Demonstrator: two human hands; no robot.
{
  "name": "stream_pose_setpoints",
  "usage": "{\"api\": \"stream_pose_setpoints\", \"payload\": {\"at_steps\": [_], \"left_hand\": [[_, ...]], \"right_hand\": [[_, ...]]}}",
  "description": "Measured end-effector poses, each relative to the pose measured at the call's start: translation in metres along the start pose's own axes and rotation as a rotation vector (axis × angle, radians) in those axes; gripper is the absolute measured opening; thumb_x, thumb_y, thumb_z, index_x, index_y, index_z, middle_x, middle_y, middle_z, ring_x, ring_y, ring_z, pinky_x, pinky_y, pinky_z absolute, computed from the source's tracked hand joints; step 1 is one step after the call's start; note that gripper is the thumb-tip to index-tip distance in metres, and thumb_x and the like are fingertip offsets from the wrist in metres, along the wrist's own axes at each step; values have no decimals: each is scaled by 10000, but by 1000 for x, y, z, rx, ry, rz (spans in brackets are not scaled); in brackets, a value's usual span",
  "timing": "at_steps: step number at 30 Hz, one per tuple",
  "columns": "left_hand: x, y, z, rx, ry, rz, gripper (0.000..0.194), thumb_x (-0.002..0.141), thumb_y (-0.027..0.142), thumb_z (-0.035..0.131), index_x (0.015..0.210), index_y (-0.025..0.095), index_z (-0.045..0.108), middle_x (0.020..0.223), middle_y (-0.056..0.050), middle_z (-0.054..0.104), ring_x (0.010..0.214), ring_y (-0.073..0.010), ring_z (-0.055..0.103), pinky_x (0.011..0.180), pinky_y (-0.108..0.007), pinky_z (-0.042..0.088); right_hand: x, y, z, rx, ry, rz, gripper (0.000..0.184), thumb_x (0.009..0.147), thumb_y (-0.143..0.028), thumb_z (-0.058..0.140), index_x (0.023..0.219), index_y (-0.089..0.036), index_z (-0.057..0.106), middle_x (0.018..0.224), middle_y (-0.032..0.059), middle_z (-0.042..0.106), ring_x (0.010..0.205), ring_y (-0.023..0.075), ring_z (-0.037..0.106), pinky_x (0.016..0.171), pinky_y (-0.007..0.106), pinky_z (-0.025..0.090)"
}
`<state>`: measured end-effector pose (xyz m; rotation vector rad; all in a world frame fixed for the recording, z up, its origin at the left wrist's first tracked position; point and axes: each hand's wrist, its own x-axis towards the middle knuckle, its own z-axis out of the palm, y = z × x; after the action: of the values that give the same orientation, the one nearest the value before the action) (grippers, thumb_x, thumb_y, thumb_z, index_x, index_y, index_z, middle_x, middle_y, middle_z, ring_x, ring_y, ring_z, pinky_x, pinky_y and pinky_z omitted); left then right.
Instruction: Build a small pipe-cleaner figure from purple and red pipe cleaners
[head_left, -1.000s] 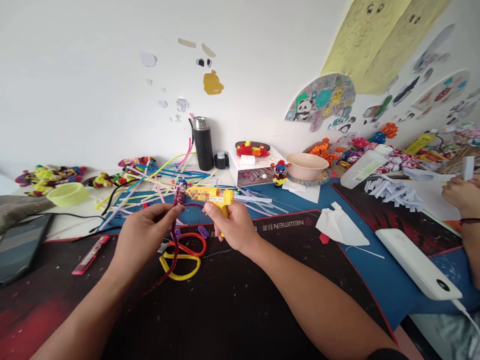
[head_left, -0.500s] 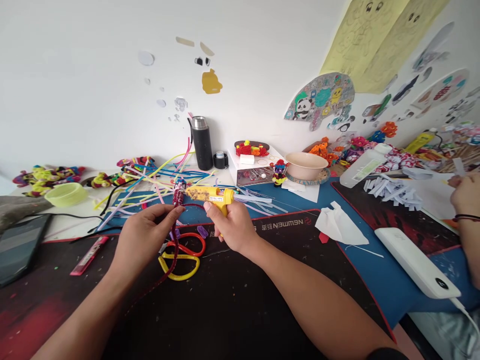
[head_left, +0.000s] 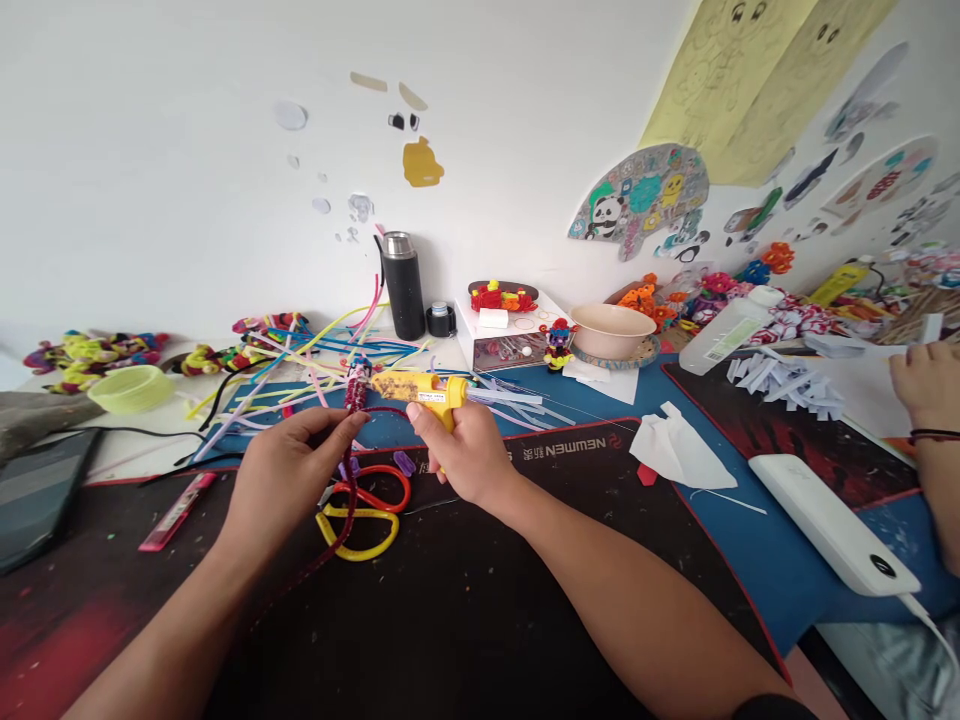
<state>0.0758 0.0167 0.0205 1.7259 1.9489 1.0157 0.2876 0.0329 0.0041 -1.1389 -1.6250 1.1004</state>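
My left hand [head_left: 300, 460] pinches a small pipe-cleaner figure [head_left: 357, 390], dark red with a blue and white top. From it a dark red pipe cleaner [head_left: 349, 515] trails down over the mat. Wrapped around the handle of a yellow hot glue gun [head_left: 420, 390] is my right hand [head_left: 476, 455]. The gun's nozzle points left, right beside the figure's upper part; whether they touch I cannot tell. Below the hands lie scissors [head_left: 358, 552] with red and yellow handles; their blades are mostly hidden. Small purple pieces [head_left: 405, 463] lie near them.
Loose pipe cleaners [head_left: 322, 350] spread behind my hands. A black thermos [head_left: 403, 290], a white box [head_left: 480, 345] and a beige bowl [head_left: 613, 330] stand along the wall. To the right are a white power bank [head_left: 832, 525] and another person's hand [head_left: 930, 385]. A phone [head_left: 45, 500] lies left.
My hands, the figure and the glue gun hold nearly the same position. At the right, the other person's hand has shifted about near the white paper strips.
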Motion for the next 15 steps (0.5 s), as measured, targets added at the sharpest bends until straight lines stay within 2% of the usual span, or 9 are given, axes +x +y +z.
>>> {"api": "stream_pose_setpoints", "payload": {"at_steps": [15], "left_hand": [[1,2,-2,-9,18,-9,447,809,695,649,817,284,825,647,10,731,611,-221,585,586,-332,404]], "right_hand": [[-2,-2,1,-29,-32,15,571,1016,-697,543,693,-226,544,497,-4,560,513,149,603,518,247,410]]}}
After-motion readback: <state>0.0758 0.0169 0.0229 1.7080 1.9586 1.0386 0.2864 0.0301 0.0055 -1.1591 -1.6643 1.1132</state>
